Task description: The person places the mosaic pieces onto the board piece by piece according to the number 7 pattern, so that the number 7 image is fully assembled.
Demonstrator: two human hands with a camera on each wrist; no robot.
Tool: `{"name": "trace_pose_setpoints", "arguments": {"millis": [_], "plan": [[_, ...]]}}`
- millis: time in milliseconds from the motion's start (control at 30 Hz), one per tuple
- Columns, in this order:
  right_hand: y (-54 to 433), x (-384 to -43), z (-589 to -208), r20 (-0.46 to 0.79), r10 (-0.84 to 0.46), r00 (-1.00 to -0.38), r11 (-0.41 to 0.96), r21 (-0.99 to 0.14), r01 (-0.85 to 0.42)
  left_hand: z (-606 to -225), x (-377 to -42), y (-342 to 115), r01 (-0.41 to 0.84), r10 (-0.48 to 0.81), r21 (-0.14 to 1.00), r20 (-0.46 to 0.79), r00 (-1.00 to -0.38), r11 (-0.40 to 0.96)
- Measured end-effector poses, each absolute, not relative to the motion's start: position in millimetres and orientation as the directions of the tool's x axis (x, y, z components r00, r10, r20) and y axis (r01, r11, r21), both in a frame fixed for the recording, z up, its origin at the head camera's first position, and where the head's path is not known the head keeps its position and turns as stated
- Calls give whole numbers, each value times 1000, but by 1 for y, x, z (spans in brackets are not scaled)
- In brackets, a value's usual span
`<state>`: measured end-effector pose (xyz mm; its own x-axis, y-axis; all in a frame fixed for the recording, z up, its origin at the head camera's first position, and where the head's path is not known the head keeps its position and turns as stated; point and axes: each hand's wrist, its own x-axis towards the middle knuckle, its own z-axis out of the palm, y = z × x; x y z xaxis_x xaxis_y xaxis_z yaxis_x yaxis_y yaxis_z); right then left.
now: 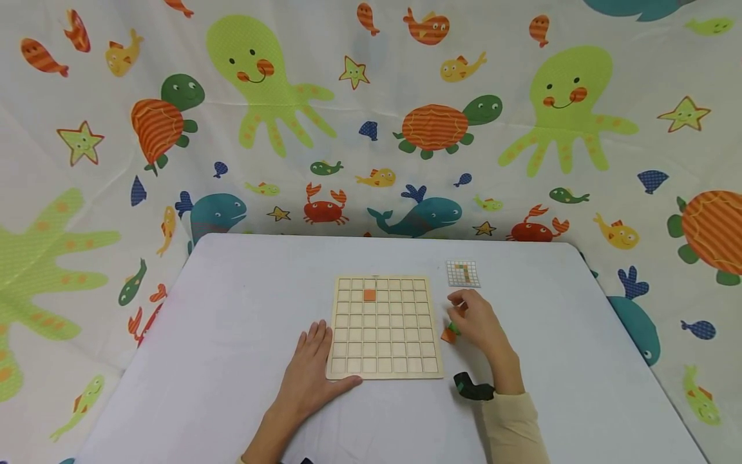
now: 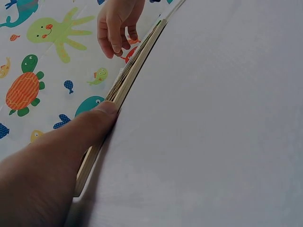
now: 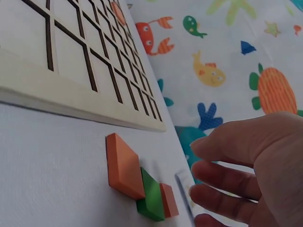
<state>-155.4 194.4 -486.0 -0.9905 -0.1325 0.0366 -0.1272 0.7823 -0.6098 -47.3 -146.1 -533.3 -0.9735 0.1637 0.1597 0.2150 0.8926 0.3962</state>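
Observation:
A wooden grid board (image 1: 384,322) lies on the table with one orange square tile (image 1: 370,294) in an upper cell. My left hand (image 1: 307,380) rests along the board's left side, fingers straight, its thumb touching the front edge. To the right of the board, my right hand (image 1: 478,322) hovers over loose tiles, fingers loosely bent, with nothing seen between them. In the right wrist view, an orange tile (image 3: 124,168), a green tile (image 3: 151,196) and a smaller-looking orange tile (image 3: 169,200) sit in a row between board and hand. The head view shows these tiles partly hidden by that hand.
A small printed card (image 1: 462,273) with a coloured grid pattern lies beyond the right hand. A black strap-like piece (image 1: 472,386) is at the right wrist. White cloth covers the table (image 1: 232,309), and a sea-animal curtain (image 1: 324,64) hangs behind it.

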Motion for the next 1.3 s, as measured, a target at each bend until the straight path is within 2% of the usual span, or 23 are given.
{"name": "trace_pose_setpoints", "arguments": {"millis": [733, 1100, 1300], "plan": [[212, -152, -481, -185, -190, -964, 787, -616, -37, -531, -46, -146, 215, 161, 398, 165, -973, 892], [214, -152, -482, -210, -224, -952, 782, -622, -47, -530, -46, -146, 217, 164, 404, 162, -973, 889], [213, -151, -479, -257, -188, -948, 782, -624, 14, -533, -47, -147, 207, 160, 400, 149, -976, 893]]}}
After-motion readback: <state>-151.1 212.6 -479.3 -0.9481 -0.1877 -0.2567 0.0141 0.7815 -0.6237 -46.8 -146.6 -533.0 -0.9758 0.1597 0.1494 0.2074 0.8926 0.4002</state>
